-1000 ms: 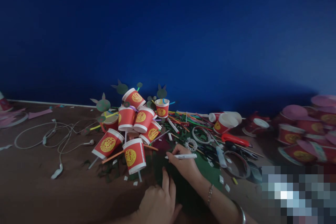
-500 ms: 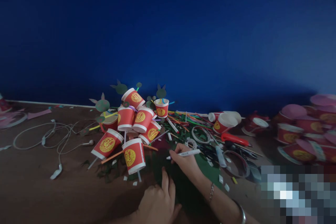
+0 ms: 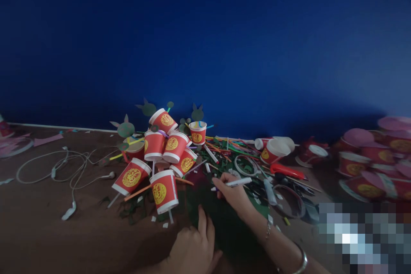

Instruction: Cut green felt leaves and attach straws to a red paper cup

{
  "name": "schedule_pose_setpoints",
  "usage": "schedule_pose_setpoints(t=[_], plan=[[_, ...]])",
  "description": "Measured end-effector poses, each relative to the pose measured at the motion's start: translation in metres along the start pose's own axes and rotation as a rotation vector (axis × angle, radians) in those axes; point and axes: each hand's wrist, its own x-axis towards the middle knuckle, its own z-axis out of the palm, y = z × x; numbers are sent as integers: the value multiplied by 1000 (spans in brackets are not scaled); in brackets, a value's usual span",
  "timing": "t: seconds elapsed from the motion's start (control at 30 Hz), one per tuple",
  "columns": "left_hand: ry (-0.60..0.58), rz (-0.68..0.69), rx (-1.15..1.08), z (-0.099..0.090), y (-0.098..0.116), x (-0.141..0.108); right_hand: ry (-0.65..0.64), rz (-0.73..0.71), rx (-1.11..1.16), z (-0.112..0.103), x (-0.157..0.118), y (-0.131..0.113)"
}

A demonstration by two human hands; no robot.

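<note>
A white marker pen (image 3: 239, 182) is pinched in my right hand (image 3: 233, 192), its tip pointing left above a dark green sheet of paper (image 3: 239, 233). I cannot tell whether the tip touches the sheet. My left hand (image 3: 194, 244) rests at the near left part of this sheet, index finger stretched forward, holding nothing. Just beyond that hand, a red paper cup (image 3: 165, 192) with a yellow emblem belongs to a cluster of similar cups joined with straws. Green paper animal heads, such as one with pink ears (image 3: 125, 129), stick out of the cluster.
White earphones (image 3: 69, 210) lie with their looped cable at left. Behind my right hand are scattered straws, green scraps, a clear tape ring (image 3: 246, 165), a red-handled tool (image 3: 288, 171) and a glue tube (image 3: 269, 191). More cups (image 3: 355, 163) with pink discs are piled at right, before a blue wall (image 3: 205, 43).
My right hand has moved a little to the right with the marker pen. My left hand stays in place.
</note>
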Motion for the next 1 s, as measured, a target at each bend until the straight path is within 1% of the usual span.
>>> schedule_pose_setpoints(t=[0.1,0.2,0.33,0.53,0.73,0.9,1.0], plan=[[-2,-3,4,0,0,0,53,-108,-132,1,0,6],[2,-3,8,1,1,-1,81,-150,-184,2,0,9],[11,-1,8,2,1,-2,64,-149,-206,4,0,9],[22,5,-2,4,0,-1,50,-193,-309,5,-2,7],[1,-6,1,4,1,-1,45,-201,-308,6,-2,7],[2,3,4,2,1,-2,78,-208,-305,7,-2,10],[-3,8,9,2,1,-2,87,-177,-280,6,-1,10]])
